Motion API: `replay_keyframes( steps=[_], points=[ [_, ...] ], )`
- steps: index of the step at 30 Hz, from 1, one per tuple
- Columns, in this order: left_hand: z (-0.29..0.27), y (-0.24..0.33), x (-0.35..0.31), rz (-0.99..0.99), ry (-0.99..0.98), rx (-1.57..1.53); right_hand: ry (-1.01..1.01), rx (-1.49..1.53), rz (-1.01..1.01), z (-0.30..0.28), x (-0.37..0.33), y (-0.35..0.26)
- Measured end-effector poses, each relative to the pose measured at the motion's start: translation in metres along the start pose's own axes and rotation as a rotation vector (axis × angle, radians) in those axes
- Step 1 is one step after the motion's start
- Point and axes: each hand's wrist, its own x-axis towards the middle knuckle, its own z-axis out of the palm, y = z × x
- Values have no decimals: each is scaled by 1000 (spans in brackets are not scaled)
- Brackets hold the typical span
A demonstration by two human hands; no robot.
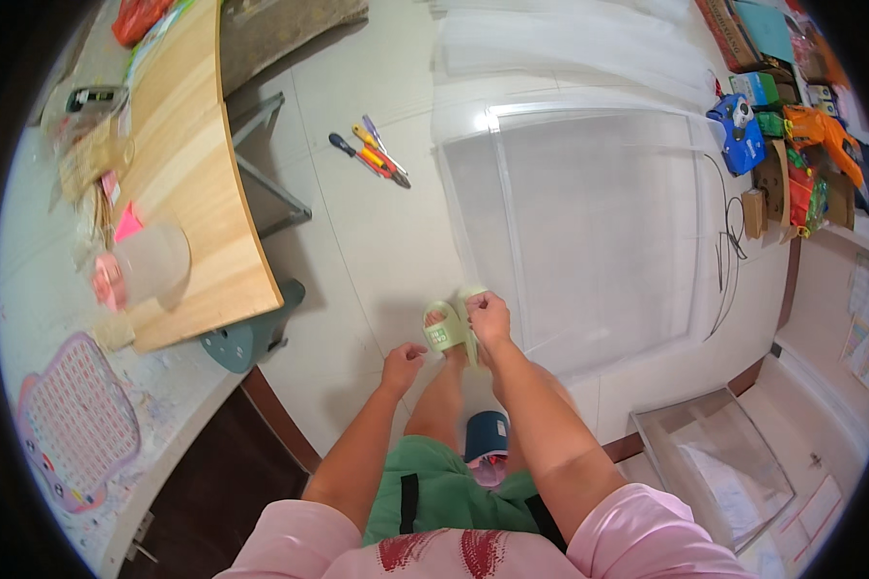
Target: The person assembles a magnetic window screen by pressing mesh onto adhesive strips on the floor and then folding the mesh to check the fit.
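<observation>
My left hand (pixel 403 367) hangs over the floor beside my left slipper, its fingers curled in toward the thumb. My right hand (pixel 489 317) is closed in front of my right slipper, near the lower left side of a white-framed mesh screen (pixel 510 227). If either hand holds anything, it is too small to make out. The screen lies flat on the floor, with thin see-through sheeting about its edges. Left of it lie several hand tools (pixel 375 154) with dark, yellow, red and purple handles. Pale green slippers (pixel 440 331) are on my feet.
A wooden board table (pixel 188 164) on metal legs stands at the left, with a pink-lidded jug (pixel 154 265) on it. A green stool (pixel 237 340) is tucked beneath. Dark cable (pixel 729 241) curls right of the screen, by boxes and bags (pixel 792 145). Translucent sheeting (pixel 570 48) lies beyond.
</observation>
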Motion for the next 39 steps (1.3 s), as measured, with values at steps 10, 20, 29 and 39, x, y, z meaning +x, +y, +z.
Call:
replay_keyframes(
  steps=[10, 20, 29, 39],
  points=[
    [-51, 124, 101, -27, 37, 247, -33, 29, 108, 18, 44, -69],
    [-44, 201, 402, 264, 143, 553, -35, 384, 327, 106, 164, 18],
    [4, 194, 498, 224, 189, -259, 221, 529, 181, 124, 234, -10],
    [-17, 193, 522, 140, 472, 88, 209, 363, -28, 134, 274, -14]
  ],
)
